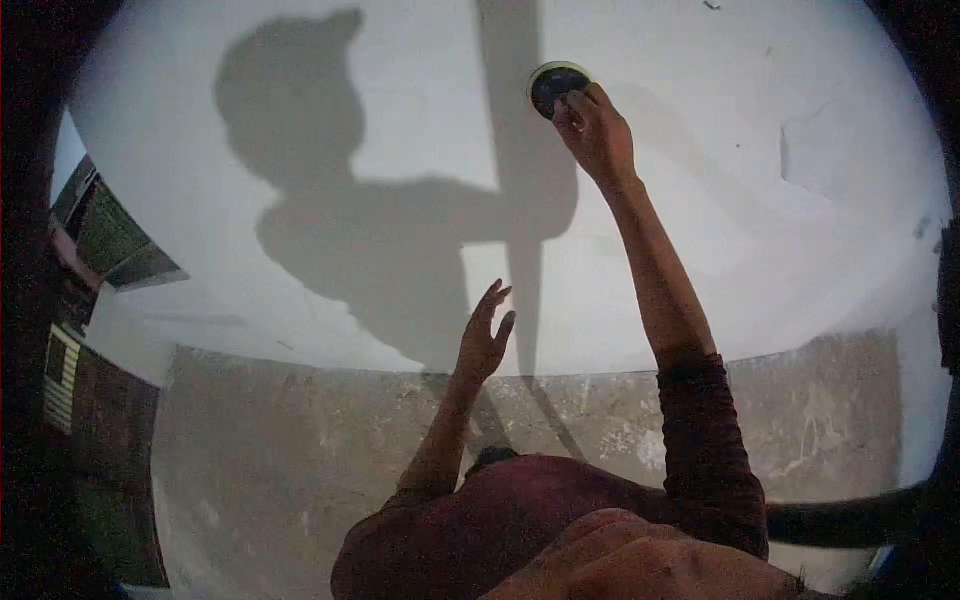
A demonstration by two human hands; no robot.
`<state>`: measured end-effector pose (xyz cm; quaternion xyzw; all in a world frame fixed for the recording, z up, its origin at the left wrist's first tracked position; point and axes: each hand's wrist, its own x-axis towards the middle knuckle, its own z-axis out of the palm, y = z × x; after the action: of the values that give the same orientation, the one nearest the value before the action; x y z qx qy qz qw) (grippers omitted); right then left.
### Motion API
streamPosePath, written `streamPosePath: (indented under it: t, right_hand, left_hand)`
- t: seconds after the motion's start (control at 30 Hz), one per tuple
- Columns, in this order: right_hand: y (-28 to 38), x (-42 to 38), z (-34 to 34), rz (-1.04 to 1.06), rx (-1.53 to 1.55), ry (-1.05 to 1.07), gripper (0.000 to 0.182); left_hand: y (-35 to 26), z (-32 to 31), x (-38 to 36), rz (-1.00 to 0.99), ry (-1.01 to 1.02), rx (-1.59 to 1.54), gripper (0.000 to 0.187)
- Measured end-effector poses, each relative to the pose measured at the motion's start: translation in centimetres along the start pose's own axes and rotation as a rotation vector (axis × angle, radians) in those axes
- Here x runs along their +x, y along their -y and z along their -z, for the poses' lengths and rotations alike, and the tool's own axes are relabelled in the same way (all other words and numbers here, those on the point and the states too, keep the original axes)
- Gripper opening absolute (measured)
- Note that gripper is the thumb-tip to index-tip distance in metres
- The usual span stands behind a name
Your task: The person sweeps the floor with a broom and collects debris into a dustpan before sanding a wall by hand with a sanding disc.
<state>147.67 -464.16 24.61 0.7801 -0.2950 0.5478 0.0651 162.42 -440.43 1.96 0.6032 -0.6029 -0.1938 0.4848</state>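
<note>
A black, round, flat disc with a thin pale rim is held at the smooth white wall, high in the view, by the bare right hand, whose fingers are bent and closed over the disc's lower right part. The step in hand is judged to be the holding or working of the disc at the wall; whether it is being pressed, slid or turned cannot be told, nor whether it is fixed there. For any further movement, a firm finger grip and a flat, even contact would seem to be called for, with the right arm kept extended. The bare left hand is raised lower down, open, its fingers extended and its thumb set apart, with nothing held; whether the wall is touched by it cannot be made out. By count, one disc, two hands and one white wall are seen, with one mottled grey-brown surface below it. On the wall, one grey shadow of a head in a peaked cap and one broad, upright shadow band are cast. One dark, wrinkled fabric sleeve is seen clearly, on the right arm.
</note>
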Motion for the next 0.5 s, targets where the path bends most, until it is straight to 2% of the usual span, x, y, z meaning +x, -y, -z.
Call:
streamPosePath:
  t: [0.07, 0.17, 0.23, 0.27, 0.33, 0.37, 0.43, 0.47, 0.5]
  right_hand:
    - [-0.9, -0.3, -0.6, -0.029, -0.001, 0.066, 0.024]
    - [-1.1, -0.9, -1.1, 0.001, 0.071, 0.004, 0.029]
    - [0.7, -0.4, 0.6, -0.215, 0.036, 0.160, 0.036]
    - [0.5, -0.5, 0.2, -0.212, 0.046, 0.162, 0.036]
    - [-0.1, -0.5, -1.0, 0.071, 0.047, -0.076, 0.042]
    - [-0.7, -0.5, -1.3, 0.070, 0.052, -0.082, 0.042]
    - [-1.1, -0.5, -1.1, 0.146, -0.084, 0.040, 0.045]
    - [-1.2, -0.4, -1.0, 0.136, -0.082, 0.026, 0.045]
    - [-0.6, -0.1, -0.1, 0.032, -0.050, 0.013, 0.045]
  left_hand:
    - [0.4, -0.8, -1.5, 0.063, -0.005, 0.005, 0.053]
    - [1.9, -1.5, -4.0, 0.143, 0.018, -0.047, 0.056]
    - [2.2, -1.7, -5.4, 0.196, 0.014, -0.072, 0.060]
    - [2.2, -1.7, -5.7, 0.217, 0.011, -0.073, 0.060]
    - [2.4, -2.2, -5.9, 0.231, 0.003, -0.070, 0.060]
    - [2.5, -2.6, -5.9, 0.214, 0.004, -0.081, 0.058]
    - [2.0, -2.8, -6.0, 0.196, 0.015, -0.073, 0.057]
    - [1.7, -3.0, -6.0, 0.188, 0.011, -0.065, 0.056]
    - [1.4, -3.0, -5.8, 0.179, 0.006, -0.063, 0.055]
